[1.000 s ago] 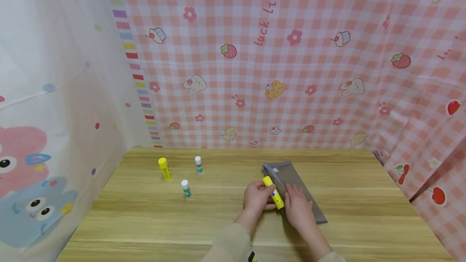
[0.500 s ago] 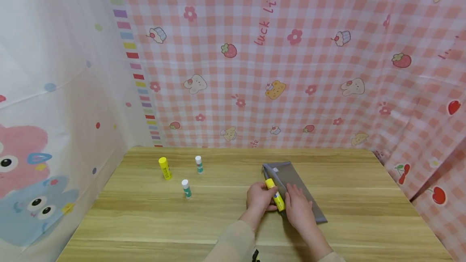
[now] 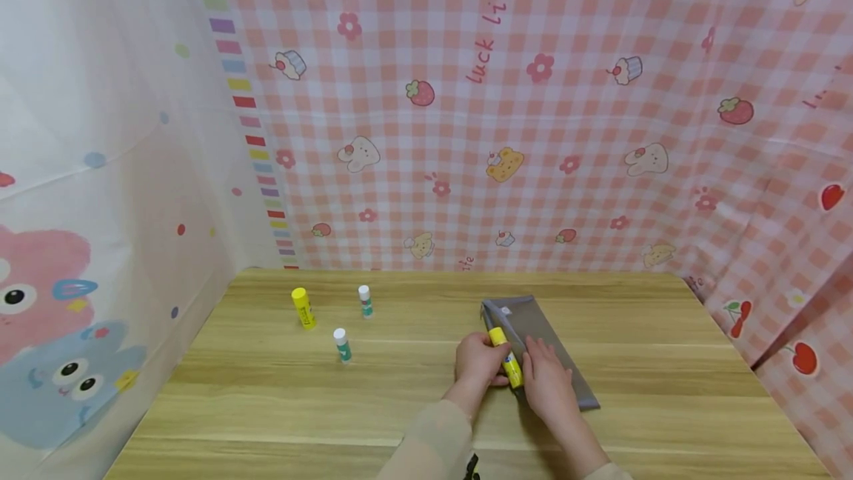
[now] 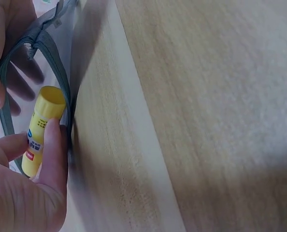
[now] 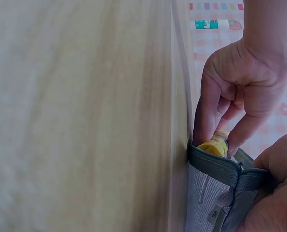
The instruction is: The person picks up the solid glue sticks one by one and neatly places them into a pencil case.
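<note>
My left hand [image 3: 477,359] pinches a yellow glue stick [image 4: 49,104] between thumb and fingers. The glue stick's lower end is inside the mouth of a grey mesh zip pouch [image 3: 529,313], as the right wrist view shows; the rim [image 5: 211,166] hides that end. Lying slantwise on the table, the pouch gapes along its zipped edge. On top of it is my right hand [image 3: 549,384], fingers stretched over the mesh, with the raised edge of the mouth held between thumb and fingers. A small tag marked 38 [image 5: 214,215] shows near the zip.
Another yellow glue stick [image 3: 303,309] stands upright at the left of the wooden table [image 3: 280,406]. Two smaller green glue sticks with white caps, one farther back [image 3: 366,302] and one nearer [image 3: 343,346], stand beside it. A pink checked cloth [image 3: 426,132] hangs behind the table.
My left hand has moved slightly right and toward the near side with the yellow glue stick, bringing it farther over the pouch mouth. The right hand and pouch have stayed in place.
</note>
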{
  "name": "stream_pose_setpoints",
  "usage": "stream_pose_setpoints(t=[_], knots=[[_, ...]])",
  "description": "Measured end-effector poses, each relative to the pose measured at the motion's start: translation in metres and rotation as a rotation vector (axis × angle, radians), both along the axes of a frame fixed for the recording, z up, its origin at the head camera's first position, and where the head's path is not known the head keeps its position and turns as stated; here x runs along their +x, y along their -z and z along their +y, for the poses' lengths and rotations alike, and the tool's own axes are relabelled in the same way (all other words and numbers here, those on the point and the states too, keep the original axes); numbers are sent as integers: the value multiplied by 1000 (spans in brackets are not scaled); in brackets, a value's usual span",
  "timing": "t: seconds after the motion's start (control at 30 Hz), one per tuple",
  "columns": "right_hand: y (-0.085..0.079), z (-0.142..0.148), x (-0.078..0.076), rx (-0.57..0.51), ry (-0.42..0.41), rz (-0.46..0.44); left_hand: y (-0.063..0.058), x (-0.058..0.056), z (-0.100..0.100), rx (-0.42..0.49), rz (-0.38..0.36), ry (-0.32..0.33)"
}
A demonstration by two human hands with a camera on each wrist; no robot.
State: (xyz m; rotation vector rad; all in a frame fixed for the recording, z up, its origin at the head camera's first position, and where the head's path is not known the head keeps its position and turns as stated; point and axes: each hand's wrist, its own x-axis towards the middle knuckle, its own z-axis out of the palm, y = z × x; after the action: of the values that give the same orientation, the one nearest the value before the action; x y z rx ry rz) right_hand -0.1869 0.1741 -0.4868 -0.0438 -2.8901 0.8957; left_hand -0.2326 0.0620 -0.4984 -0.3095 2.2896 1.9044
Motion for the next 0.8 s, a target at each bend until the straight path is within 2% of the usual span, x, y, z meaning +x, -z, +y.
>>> stream_pose_setpoints(t=[0.2, 0.4, 0.63, 0.8], knots=[[1, 1, -1, 3, -2, -6, 1, 0, 2, -78, 19, -2], [0, 0, 0, 4, -4, 3, 3, -1, 2, -82, 27, -11], [1, 0, 1, 14, -11, 56, 3, 1, 2, 25, 27, -9], [2, 0, 1, 40, -7, 81, 0, 5, 1, 63, 37, 1]])
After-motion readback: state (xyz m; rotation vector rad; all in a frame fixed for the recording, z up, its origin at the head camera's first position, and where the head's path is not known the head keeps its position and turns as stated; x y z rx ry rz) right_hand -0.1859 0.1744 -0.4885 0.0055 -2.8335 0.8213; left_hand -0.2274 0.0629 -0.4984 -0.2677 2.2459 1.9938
